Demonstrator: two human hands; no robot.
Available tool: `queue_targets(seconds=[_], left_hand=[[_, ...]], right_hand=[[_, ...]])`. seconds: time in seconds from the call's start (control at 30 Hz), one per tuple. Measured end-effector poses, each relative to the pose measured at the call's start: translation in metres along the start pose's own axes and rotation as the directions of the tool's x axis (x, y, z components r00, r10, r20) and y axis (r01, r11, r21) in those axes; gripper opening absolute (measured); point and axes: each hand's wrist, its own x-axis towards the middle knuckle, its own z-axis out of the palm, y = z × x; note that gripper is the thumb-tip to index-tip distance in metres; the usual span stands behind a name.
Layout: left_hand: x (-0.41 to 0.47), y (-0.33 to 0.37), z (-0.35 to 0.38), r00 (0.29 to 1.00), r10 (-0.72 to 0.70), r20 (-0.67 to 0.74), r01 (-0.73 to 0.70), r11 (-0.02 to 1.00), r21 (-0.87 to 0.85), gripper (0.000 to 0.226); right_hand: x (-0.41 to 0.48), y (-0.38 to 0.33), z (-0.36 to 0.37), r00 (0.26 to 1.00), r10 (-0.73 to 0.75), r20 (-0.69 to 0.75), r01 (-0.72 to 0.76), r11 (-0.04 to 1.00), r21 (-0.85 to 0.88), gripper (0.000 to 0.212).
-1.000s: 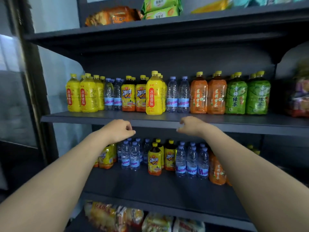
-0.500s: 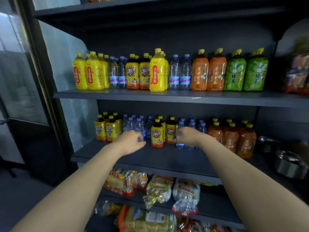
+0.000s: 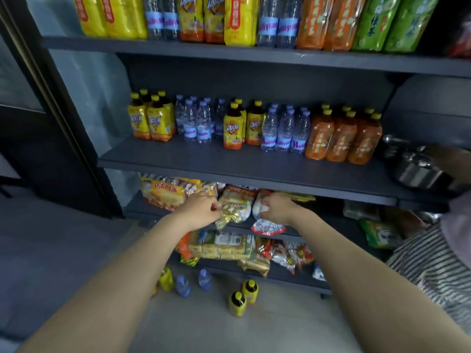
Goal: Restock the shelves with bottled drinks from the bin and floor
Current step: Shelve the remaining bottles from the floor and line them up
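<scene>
Both my arms reach forward and down in front of the dark shelf unit. My left hand [image 3: 201, 211] and my right hand [image 3: 277, 208] hang loosely curled with nothing in them, in front of the snack shelf. On the floor below stand two small water bottles [image 3: 183, 286], a yellow bottle [image 3: 166, 278] partly hidden by my left arm, and two dark tea bottles with yellow caps [image 3: 237, 303]. The middle shelf [image 3: 204, 163] holds rows of iced tea, water and orange drinks. The shelf above it [image 3: 229, 53] carries larger bottles.
Snack bags [image 3: 163, 192] fill the two lower shelves. A steel pot [image 3: 415, 171] sits at the right end of the middle shelf. A person in a striped shirt [image 3: 433, 266] stands close at my right. Grey floor stretches to the left.
The view has tilted down from the upper shelves to the floor. Both hands have dropped from the upper shelf edge to the snack shelf level, still holding nothing.
</scene>
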Motion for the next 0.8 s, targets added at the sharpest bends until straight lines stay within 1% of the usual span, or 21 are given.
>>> queue_targets(seconds=[0.17,0.33,0.53,0.63,0.7,0.8], left_hand=[[0.002,-0.012,0.053,0.994,-0.044,0.095,0.047,0.999,-0.028,0.033],[0.017,-0.015,0.105,0.979,-0.079,0.188,0.088,0.995,-0.044,0.038],[0.049,-0.009,0.161,0.967,-0.108,0.232,0.128,0.989,-0.07,0.037],[0.068,-0.008,0.192,0.952,-0.16,0.261,0.186,0.98,-0.078,0.036],[0.08,-0.011,0.215,0.941,-0.203,0.269,0.232,0.969,-0.082,0.036],[0.09,-0.018,0.249,0.917,-0.242,0.317,0.287,0.953,-0.101,0.037]], right_hand=[[0.004,0.024,0.055,0.995,0.042,0.092,-0.047,0.997,0.059,0.052],[0.026,0.05,0.1,0.981,0.066,0.182,-0.086,0.991,0.105,0.038],[0.068,0.083,0.145,0.964,0.028,0.265,-0.062,0.991,0.119,0.047],[0.095,0.1,0.171,0.954,0.031,0.297,-0.068,0.991,0.115,0.054],[0.111,0.111,0.187,0.943,0.032,0.331,-0.074,0.991,0.115,0.052],[0.131,0.119,0.218,0.926,0.027,0.377,-0.062,0.995,0.081,0.049]])
